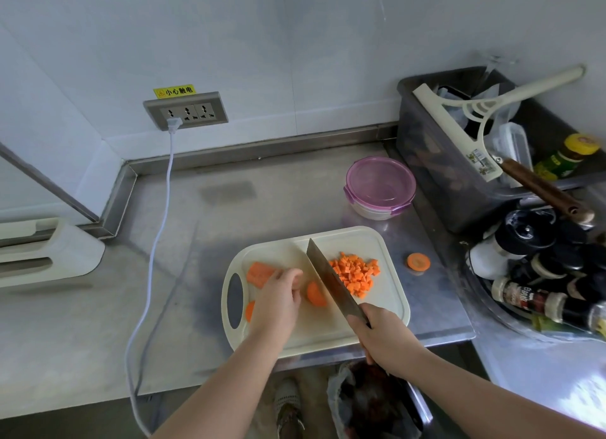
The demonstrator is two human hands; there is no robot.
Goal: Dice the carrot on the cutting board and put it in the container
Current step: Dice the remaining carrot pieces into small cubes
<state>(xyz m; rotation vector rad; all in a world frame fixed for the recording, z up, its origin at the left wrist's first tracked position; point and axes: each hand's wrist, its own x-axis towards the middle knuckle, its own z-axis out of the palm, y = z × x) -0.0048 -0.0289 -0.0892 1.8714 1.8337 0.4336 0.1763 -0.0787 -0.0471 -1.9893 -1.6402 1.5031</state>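
A cream cutting board [387, 241] lies on the steel counter. A pile of diced carrot [355, 273] sits on its right half. My right hand [383, 337] grips the handle of a cleaver [331, 278], whose blade stands on the board left of the dice. My left hand [278, 299] rests with curled fingers over the board's left half, among carrot chunks [260, 273], [316, 294]; whether it holds one I cannot tell. A small carrot piece [250, 310] peeks out beside my wrist. The pink-rimmed round container [380, 186] stands empty behind the board.
A carrot end slice [418, 261] lies on the counter right of the board. A grey bin [436, 163] with a squeegee and tools stands at the back right, bottles and spice jars [537, 274] to the right. A white cable [154, 241] runs down from the wall socket.
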